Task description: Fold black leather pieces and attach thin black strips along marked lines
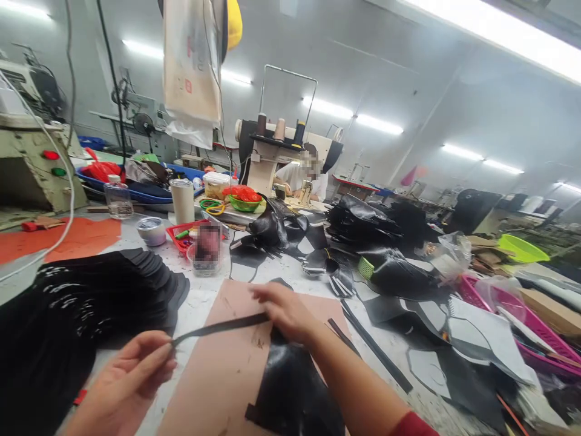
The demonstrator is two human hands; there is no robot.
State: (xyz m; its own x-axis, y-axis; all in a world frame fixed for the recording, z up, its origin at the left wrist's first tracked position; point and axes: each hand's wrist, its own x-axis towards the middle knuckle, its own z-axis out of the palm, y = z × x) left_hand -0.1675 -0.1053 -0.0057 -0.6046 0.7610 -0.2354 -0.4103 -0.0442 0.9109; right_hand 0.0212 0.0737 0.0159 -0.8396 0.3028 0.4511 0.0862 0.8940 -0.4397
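My left hand pinches one end of a narrow black strip between thumb and fingers. The strip runs to the right, and its far end passes under my right hand. That hand lies over the strip with its fingers stretched out; its underside is hidden. Below it, a glossy black leather-like piece rests on a pinkish board. Two more black strips lie to the right of the board.
A tall stack of black cut pieces stands at left. A clear tub, a red basket and a cup sit farther back. Black pieces are heaped at right, near a magenta basket. A person sits behind a sewing machine.
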